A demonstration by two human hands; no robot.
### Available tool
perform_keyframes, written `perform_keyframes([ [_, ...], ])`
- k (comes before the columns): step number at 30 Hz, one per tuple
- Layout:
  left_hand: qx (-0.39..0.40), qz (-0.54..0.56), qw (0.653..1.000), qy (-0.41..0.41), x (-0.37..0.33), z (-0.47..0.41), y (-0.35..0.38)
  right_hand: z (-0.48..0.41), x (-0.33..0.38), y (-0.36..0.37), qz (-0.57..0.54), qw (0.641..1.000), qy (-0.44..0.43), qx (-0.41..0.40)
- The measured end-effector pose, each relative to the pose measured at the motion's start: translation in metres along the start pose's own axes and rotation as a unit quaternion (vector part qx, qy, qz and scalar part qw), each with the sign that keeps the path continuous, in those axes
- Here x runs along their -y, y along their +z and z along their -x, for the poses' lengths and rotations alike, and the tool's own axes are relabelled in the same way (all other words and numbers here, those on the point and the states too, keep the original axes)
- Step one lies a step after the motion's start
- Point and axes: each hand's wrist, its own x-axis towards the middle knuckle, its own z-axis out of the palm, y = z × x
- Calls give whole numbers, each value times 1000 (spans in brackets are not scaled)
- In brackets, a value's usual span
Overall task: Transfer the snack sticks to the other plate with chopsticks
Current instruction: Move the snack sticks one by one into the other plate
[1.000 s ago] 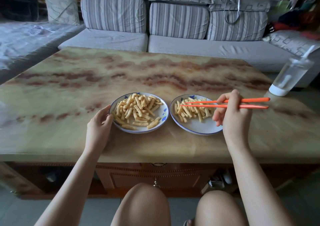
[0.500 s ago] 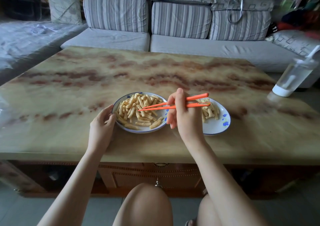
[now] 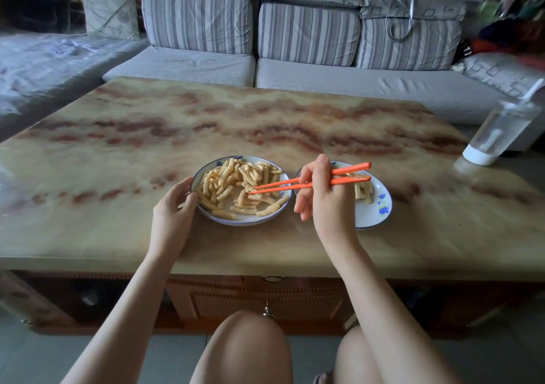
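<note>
Right hand (image 3: 327, 204) lowered chopsticks (image 3: 312, 179) into the left plate (image 3: 203, 207).

One bench (image 3: 265, 118) carries two plates: the fuller plate (image 3: 244, 222) and, just right of it, the sparser plate (image 3: 374, 209). Two orange chopsticks (image 3: 348, 181) make one pair. The snack sticks (image 3: 224, 183) on the fuller plate run to several dozen, too heaped to count exactly. Right of it only a few show, partly hidden. One clear bottle (image 3: 498, 130) stands far right of the fuller plate. There are two grips, the left grip (image 3: 172, 215) and the right grip (image 3: 327, 204). Beyond the fuller plate are three striped cushions (image 3: 308, 33) and one pillow (image 3: 110, 12).
</note>
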Motion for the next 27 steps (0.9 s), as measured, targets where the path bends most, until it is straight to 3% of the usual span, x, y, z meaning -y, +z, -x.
perform_keyframes([
  [9,4,-5,1000,-9,1,-1,0,-7,6,-22,-45,997,3,-56],
  [20,1,-12,1000,-6,1,-1,0,-26,-4,-93,17,980,6,-197],
  [27,-2,-14,1000,-3,1,-1,0,-25,-10,-99,35,979,17,-199],
])
